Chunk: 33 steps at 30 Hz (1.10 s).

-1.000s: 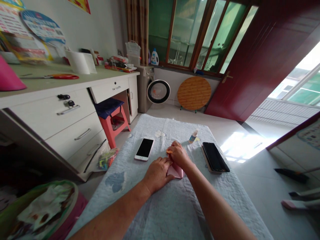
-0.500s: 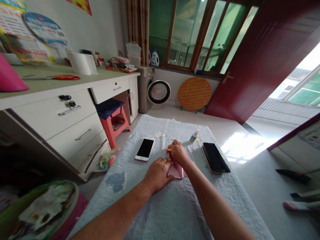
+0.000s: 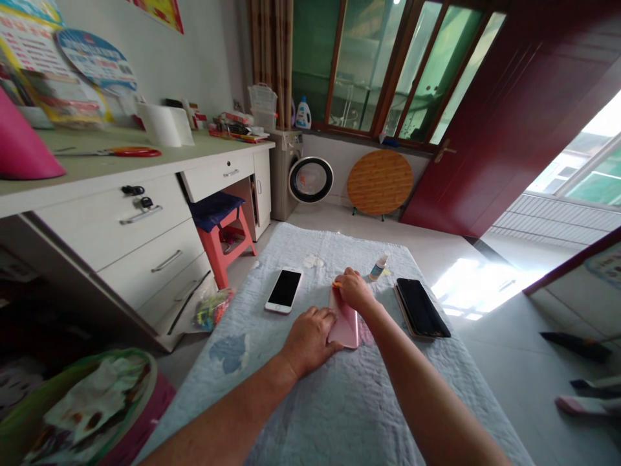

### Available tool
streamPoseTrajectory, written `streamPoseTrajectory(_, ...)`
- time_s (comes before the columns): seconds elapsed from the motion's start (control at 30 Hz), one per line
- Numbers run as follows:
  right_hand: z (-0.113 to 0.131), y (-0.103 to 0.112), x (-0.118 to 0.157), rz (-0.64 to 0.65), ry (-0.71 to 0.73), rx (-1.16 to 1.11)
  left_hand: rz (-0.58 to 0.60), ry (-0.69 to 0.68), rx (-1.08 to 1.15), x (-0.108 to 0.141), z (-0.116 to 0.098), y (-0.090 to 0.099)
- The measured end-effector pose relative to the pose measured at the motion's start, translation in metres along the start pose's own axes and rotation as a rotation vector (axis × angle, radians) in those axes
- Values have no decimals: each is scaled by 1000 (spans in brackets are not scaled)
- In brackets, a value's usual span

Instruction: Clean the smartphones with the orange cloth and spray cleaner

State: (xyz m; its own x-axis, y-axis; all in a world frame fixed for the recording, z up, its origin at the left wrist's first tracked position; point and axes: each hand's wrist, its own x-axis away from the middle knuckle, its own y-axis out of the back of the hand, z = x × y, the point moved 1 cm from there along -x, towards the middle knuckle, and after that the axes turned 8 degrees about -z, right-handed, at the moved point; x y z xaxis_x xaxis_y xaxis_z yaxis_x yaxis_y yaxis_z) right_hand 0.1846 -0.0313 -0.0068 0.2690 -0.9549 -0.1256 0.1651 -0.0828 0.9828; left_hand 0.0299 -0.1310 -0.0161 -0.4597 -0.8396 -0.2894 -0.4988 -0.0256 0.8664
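Observation:
A pink phone-shaped object (image 3: 345, 330) lies on the cloth-covered table (image 3: 310, 401), partly under both hands. My left hand (image 3: 310, 340) grips its left and near edges, thumb at the near end. At its far end, my right hand (image 3: 354, 289) is closed on a small orange cloth (image 3: 336, 285), pressed against the surface. A white phone with a black screen (image 3: 284, 291) lies to the left. Beyond my right hand stands a small spray bottle (image 3: 378, 266). A black phone (image 3: 421, 307) rests on a flat, light-edged item at the right.
A desk (image 3: 111, 162) with drawers stands at the left, a red stool (image 3: 220, 239) beside it. At the lower left is a waste bin (image 3: 154, 395) with tissues. A washing machine (image 3: 284, 175) has its door open.
My right hand has moved slightly right with the orange cloth, and more of the pink object shows. My left hand still holds it. The whole view has shifted slightly.

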Motion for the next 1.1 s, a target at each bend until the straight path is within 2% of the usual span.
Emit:
streamPoseTrajectory(0.23,-28,-2,11,-17,-61,14,-6,5,15,1,-1,0)
streamPoseTrajectory(0.47,-40,-6,16,-58,-110,-5,4,11,-1,1,-2,1)
streamPoseTrajectory(0.63,-38,-10,25,-89,-175,0,6,5,-9,1,-1,0)
streamPoseTrajectory(0.83,-30,-7,47,-104,-206,-24,14,4,-22,1,-3,1)
streamPoseTrajectory(1.1,-16,-1,82,-59,-222,-152,20,2,7,1,-2,1)
